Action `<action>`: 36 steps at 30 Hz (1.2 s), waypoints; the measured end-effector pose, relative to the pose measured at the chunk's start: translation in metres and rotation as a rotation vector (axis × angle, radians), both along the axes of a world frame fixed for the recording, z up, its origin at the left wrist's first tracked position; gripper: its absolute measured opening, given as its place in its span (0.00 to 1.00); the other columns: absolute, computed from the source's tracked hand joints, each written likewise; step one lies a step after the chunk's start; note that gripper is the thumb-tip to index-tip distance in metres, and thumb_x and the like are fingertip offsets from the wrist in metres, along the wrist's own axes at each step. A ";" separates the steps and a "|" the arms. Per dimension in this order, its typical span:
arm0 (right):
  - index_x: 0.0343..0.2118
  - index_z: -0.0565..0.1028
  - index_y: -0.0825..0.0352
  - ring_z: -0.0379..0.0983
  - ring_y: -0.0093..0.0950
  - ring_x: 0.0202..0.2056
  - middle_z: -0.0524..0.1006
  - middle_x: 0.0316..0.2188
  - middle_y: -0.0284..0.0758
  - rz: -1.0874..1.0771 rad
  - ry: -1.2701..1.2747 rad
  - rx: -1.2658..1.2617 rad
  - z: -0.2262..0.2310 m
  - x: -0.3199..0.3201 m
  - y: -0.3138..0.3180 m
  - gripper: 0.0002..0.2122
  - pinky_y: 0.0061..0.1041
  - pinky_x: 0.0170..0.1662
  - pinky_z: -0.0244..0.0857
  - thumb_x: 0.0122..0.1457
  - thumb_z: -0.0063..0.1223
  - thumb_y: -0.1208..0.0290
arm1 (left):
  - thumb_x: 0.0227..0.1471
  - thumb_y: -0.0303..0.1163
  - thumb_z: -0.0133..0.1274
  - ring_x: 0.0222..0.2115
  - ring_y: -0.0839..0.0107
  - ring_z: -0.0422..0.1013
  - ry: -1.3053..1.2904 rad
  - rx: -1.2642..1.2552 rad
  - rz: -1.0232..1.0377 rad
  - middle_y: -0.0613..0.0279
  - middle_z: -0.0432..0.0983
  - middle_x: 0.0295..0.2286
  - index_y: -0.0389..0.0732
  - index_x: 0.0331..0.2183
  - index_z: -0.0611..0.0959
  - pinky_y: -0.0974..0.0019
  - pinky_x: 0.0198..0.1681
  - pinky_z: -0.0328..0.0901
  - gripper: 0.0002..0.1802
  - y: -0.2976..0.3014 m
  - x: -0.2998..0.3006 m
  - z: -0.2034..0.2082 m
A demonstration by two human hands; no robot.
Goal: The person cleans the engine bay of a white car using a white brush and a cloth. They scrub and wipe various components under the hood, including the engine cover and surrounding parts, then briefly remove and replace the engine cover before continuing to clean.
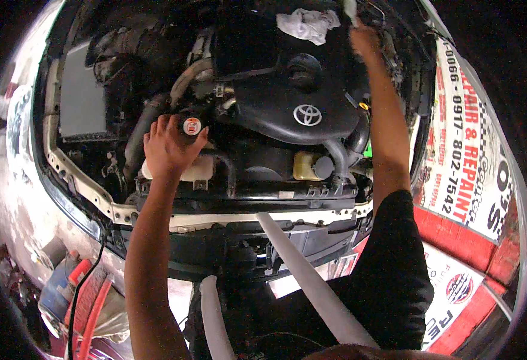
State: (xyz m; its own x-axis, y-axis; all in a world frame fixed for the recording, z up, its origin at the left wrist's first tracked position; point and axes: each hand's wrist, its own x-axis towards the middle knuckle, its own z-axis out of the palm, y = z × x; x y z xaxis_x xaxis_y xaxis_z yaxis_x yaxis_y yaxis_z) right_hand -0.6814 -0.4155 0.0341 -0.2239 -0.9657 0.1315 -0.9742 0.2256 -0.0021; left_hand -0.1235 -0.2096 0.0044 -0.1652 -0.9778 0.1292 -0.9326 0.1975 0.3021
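My left hand (pixel 172 149) rests at the front left of a car's engine bay, fingers spread and thumb out to the side. Between thumb and fingers shows a round dark cap (pixel 192 125) with a white and red label; the palm lies over a pale plastic tank (pixel 197 170). At the far right of the bay, my right hand (pixel 365 43) is closed round a pale, narrow object (pixel 350 11), its kind too blurred to tell. Left of that hand, a crumpled white cloth (pixel 308 25) lies on the black engine cover (pixel 275 111).
A yellowish reservoir with a grey cap (pixel 311 166) stands at the front, near curved hoses (pixel 336 157). Two pale padded bars (pixel 302 270) rise from below. A printed banner (pixel 464 144) hangs at right. On the left floor are a blue container (pixel 59 300) and red items (pixel 89 306).
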 end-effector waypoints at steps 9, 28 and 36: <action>0.62 0.74 0.50 0.77 0.43 0.43 0.81 0.44 0.46 0.046 -0.546 -0.255 0.066 0.148 0.120 0.20 0.42 0.52 0.69 0.67 0.49 0.62 | 0.45 0.65 0.62 0.43 0.52 0.74 0.038 -0.090 -0.011 0.55 0.78 0.40 0.41 0.37 0.83 0.48 0.42 0.67 0.35 0.001 -0.001 -0.003; 0.64 0.71 0.51 0.81 0.48 0.43 0.82 0.38 0.51 0.120 -0.438 -0.271 0.007 0.218 0.128 0.23 0.42 0.50 0.72 0.66 0.50 0.65 | 0.46 0.67 0.60 0.44 0.50 0.74 0.002 -0.113 0.017 0.54 0.78 0.40 0.41 0.39 0.83 0.48 0.43 0.67 0.36 0.004 0.006 -0.010; 0.61 0.73 0.54 0.78 0.55 0.46 0.81 0.42 0.55 0.156 -0.435 -0.364 0.000 0.188 0.055 0.22 0.48 0.53 0.70 0.64 0.50 0.62 | 0.46 0.64 0.62 0.45 0.52 0.75 0.018 -0.066 -0.021 0.55 0.78 0.41 0.44 0.40 0.84 0.48 0.44 0.67 0.34 0.004 -0.002 -0.004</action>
